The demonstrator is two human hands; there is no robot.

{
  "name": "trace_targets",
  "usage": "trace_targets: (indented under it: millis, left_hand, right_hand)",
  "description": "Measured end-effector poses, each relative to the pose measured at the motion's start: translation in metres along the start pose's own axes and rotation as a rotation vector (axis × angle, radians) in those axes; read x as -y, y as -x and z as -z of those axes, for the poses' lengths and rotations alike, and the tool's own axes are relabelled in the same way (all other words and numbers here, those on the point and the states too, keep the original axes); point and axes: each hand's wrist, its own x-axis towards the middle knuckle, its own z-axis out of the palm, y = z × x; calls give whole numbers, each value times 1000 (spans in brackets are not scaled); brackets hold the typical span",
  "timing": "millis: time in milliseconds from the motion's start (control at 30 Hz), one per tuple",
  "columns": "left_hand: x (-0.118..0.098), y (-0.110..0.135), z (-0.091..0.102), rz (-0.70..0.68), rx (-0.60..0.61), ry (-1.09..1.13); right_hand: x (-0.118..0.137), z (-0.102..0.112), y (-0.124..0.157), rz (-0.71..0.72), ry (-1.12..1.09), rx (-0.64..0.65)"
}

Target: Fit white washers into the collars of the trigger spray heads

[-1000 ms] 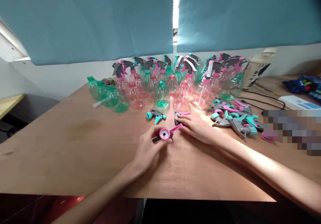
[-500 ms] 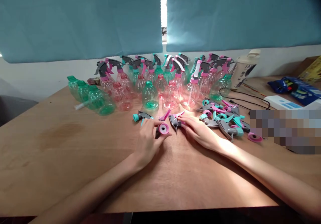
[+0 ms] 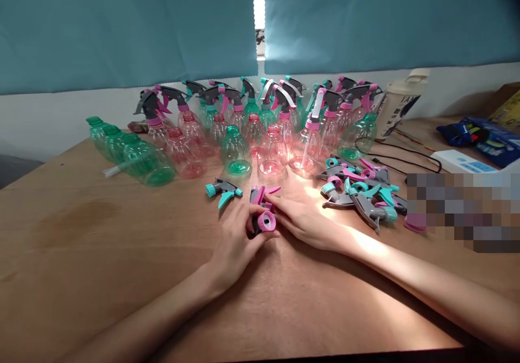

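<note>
My left hand (image 3: pixel 238 238) rests on the wooden table (image 3: pixel 122 254) and grips a grey spray head with a pink collar (image 3: pixel 263 221), its round opening facing me. My right hand (image 3: pixel 303 219) lies beside it, fingers curled against the same cluster of pink and grey parts (image 3: pixel 262 195). A loose grey and teal spray head (image 3: pixel 222 189) lies just left of my hands. Behind them stand open pink bottles (image 3: pixel 271 154) and a green bottle (image 3: pixel 235 154).
Many capped spray bottles (image 3: pixel 284 108) fill the back of the table. Green bottles (image 3: pixel 134 154) lie at the left. A pile of loose spray heads (image 3: pixel 361 187) sits to the right, with cables, a white box (image 3: pixel 463 162) and a tumbler (image 3: pixel 400 103) beyond.
My right hand has come in beside my left, bringing its pink and grey part next to the spray head. The view has shifted, so the bottles sit further left.
</note>
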Motion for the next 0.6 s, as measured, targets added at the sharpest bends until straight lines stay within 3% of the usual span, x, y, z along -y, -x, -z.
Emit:
trace_targets:
  millis: [167, 300, 467, 533, 600]
  left_hand:
    - [2, 2, -5, -77, 115, -59]
    - [-4, 5, -4, -183, 87, -97]
    - [-25, 10, -4, -439, 20, -55]
    - [-26, 10, -6, -425, 15, -60]
    - [-22, 8, -7, -351, 26, -70]
  right_hand:
    - [3, 5, 13, -38, -10, -7]
    - [2, 1, 8, 3, -63, 12]
    - [-6, -2, -11, 99, -188, 79]
    - [-10, 5, -16, 63, -291, 119]
    - [-13, 16, -17, 5, -296, 71]
